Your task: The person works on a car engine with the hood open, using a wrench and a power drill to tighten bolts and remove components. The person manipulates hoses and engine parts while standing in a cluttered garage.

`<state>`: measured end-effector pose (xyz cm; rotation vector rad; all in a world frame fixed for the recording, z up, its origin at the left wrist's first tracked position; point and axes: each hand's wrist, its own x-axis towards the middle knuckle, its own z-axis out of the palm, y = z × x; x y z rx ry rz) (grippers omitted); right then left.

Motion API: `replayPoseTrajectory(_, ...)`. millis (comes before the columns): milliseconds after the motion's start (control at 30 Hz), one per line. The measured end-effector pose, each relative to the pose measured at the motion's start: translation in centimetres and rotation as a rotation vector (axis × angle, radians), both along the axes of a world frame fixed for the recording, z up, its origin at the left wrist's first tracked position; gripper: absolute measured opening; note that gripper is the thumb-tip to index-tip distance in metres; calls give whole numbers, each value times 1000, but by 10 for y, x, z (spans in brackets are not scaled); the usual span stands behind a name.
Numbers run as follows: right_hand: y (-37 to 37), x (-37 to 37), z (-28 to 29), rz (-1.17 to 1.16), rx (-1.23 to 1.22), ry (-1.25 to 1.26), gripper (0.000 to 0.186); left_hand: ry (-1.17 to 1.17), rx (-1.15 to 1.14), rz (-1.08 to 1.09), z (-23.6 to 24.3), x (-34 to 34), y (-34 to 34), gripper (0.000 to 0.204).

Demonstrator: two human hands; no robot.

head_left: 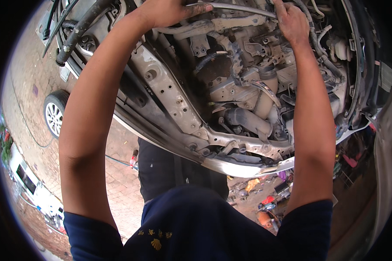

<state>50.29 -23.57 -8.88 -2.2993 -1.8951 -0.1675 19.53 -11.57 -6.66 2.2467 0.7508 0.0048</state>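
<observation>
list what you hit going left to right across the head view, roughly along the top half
car wheel → black hose → left hand on a grey pipe → engine bay parts → right hand among the hoses → white reservoir → dark body edge

Engine bay dusty grey-beige; hoses black; shirt navy, small yellow print; paving reddish-brown brick.
</observation>
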Motion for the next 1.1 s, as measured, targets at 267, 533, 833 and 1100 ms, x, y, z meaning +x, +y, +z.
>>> replayPoseTrajectory(267, 8, 30, -11, -254, 105, 389, 65, 113, -100, 28, 11, 4, -5, 60)
replayPoseTrajectory(533, 7, 21, -24, -290, 431, 640, 54, 163, 264, 183, 8, 3, -37, 63)
replayPoseTrajectory(833, 1, 17, -50, -350, 1043, 1437, 31, 117, 332, 296, 10, 5, -58, 60)
replayPoseTrajectory(1100, -5, 26, -55, -238, 912, 1475, 32, 192, 383, 340, 10, 6, -72, 60)
